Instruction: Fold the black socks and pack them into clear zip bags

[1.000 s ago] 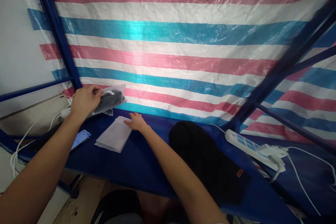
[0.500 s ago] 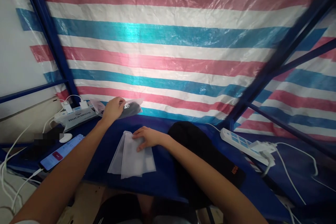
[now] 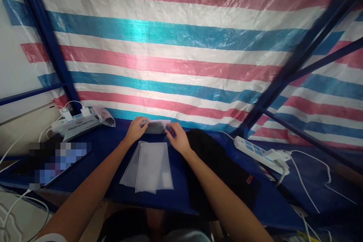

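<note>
in the head view, the right hand (image 3: 179, 139) has left the pale sleeves (image 3: 151, 166) and joined the left hand (image 3: 136, 131) at the translucent packet (image 3: 155, 127), just beyond the sleeves. both pinch its opposite ends, so it is held two-handed; black cloth (image 3: 217, 153) lies right of the sleeves.

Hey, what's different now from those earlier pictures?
The left hand brought the packet rightward. The right hand let go of the pale sleeves and is at the packet's right end. The sleeves shifted right and nearer, fanned out. The black cloth and right-hand power strip stayed put.
</note>
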### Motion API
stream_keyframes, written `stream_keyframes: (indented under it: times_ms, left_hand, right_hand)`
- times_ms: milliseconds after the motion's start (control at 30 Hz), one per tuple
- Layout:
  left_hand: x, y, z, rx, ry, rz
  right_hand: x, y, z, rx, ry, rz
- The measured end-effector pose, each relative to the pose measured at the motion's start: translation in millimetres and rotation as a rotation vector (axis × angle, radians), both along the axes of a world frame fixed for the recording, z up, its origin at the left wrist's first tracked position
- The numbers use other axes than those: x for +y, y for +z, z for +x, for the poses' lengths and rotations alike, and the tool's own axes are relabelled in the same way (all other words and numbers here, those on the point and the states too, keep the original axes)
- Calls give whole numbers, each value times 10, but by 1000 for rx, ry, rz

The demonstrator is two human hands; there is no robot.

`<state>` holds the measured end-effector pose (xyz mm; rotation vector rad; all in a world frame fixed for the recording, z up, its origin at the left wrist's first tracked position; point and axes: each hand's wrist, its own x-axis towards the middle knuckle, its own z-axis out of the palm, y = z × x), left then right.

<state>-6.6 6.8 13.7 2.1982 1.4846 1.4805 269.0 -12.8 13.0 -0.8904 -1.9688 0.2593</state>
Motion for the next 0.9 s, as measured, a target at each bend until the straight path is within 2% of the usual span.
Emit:
stream_keyframes:
  times_ms: [100, 333, 367, 433, 500, 533, 600, 667, 733, 900]
  left_hand:
    - [-109, -48, -22, -51, -39, -49]
    - [-247, -120, -21, -9, -149, 14]
    - [-246, -138, -28, -16, -112, 13]
    - [-245, -168, -55, -60, 65, -25]
    - [-255, -178, -105, -78, 257, -114]
    - [-266, -175, -137, -59, 296, -183]
    - [-300, -158, -206, 28, 207, -334]
    - [-338, -140, -264, 140, -2, -439]
    - [-367, -131, -300, 216, -168, -462]
    - [-380, -103, -335, 219, -304, -523]
  right_hand:
    - [90, -45, 33, 94, -128, -61]
    - [100, -113, 10, 203, -19, -185]
    - [88, -114, 8, 218, -11, -200]
    - [76, -116, 11, 249, -26, -220]
    - [86, -121, 26, 298, -68, -248]
    - [100, -126, 37, 333, -91, -272]
    - [141, -141, 69, 419, -125, -337]
    - [190, -163, 105, 487, -149, -389]
    - [234, -190, 136, 521, -160, -410]
    - [304, -251, 165, 536, -170, -419]
